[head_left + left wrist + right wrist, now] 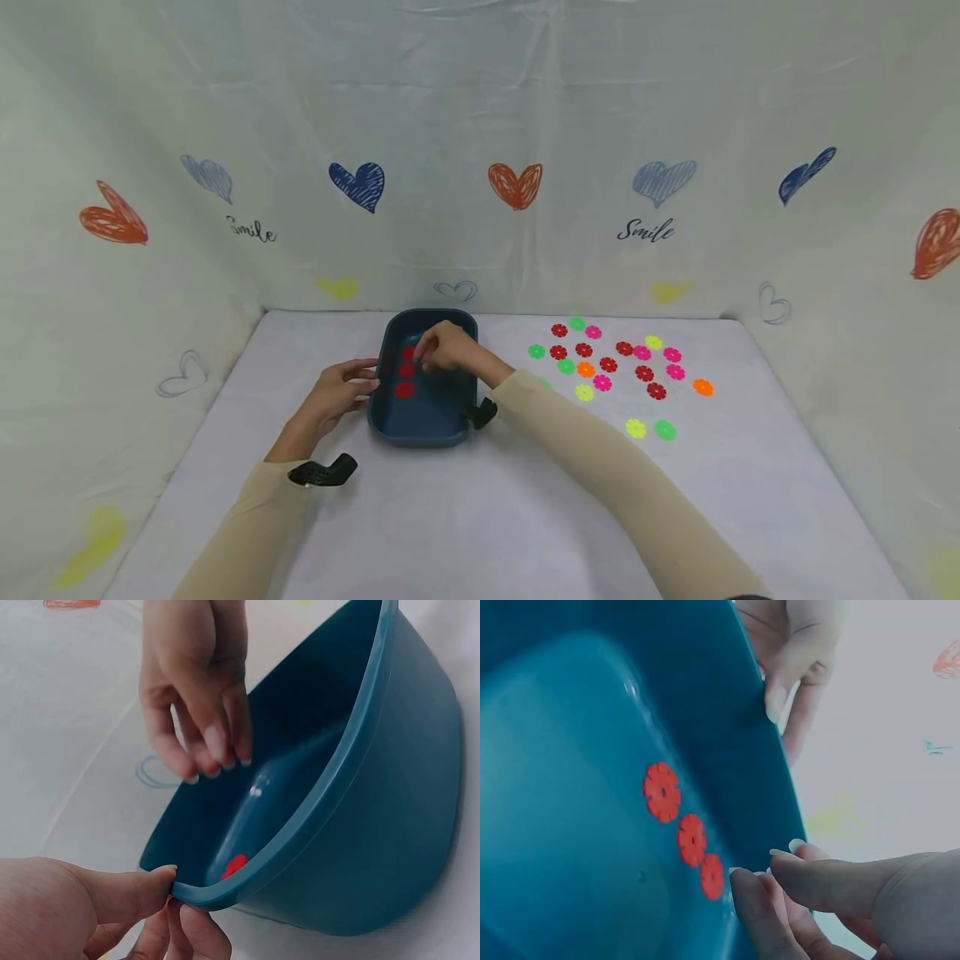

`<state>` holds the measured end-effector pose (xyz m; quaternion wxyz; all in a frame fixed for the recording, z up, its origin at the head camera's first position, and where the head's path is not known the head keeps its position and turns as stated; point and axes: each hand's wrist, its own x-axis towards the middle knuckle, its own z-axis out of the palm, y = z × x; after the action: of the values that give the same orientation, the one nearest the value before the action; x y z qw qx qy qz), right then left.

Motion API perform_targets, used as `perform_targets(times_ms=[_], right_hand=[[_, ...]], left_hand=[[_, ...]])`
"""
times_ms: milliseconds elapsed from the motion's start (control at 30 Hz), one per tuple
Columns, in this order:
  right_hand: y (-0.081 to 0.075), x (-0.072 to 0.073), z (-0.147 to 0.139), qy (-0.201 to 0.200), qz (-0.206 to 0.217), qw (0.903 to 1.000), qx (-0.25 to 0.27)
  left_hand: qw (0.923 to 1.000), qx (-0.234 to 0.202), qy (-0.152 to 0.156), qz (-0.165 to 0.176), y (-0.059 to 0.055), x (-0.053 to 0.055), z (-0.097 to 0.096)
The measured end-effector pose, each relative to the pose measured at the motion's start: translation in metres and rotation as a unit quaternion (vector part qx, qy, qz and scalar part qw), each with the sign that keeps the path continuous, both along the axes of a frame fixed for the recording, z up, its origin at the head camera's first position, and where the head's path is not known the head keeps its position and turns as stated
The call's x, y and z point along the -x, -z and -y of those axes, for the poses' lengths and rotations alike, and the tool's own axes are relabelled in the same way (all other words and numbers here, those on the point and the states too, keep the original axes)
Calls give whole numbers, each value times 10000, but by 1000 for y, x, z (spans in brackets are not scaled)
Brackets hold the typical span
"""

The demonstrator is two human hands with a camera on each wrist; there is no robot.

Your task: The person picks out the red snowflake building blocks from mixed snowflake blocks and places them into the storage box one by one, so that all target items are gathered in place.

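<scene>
A deep blue plastic tray stands on the white table. Inside it, along the left side, lie three red notched discs in a row. My left hand grips the tray's left rim; in the left wrist view its thumb lies over the rim and its fingers are outside. Over the tray's far part hovers my right hand, fingers loosely bent downward near the discs. Nothing shows between the right fingertips in the wrist views.
To the right of the tray, several loose notched discs lie scattered: red, green, yellow, pink and orange. A white curtain printed with hearts borders the table at the back and sides.
</scene>
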<state>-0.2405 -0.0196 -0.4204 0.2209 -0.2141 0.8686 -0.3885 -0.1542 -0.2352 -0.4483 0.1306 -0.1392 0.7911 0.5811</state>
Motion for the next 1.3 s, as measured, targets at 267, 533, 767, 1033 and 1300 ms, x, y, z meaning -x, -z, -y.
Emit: perform_targets(times_ms=[267, 533, 767, 1033, 1300], right_hand=[[-8, -3, -31, -13, -78, 9998, 203], [-9, -5, -69, 235, 64, 9989, 412], [-9, -5, -105, 697, 263, 9955, 581], [3, 3, -146, 1037, 344, 9928, 485], [17, 10, -186, 1413, 461, 9870, 612]], left_hand=[[9999, 117, 62, 39, 0, 0, -1], [9998, 156, 91, 27, 1, 0, 0], [9997, 205, 83, 58, 0, 0, 0], [9997, 160, 159, 21, -1, -1, 4], [9997, 132, 170, 82, -2, -1, 1]])
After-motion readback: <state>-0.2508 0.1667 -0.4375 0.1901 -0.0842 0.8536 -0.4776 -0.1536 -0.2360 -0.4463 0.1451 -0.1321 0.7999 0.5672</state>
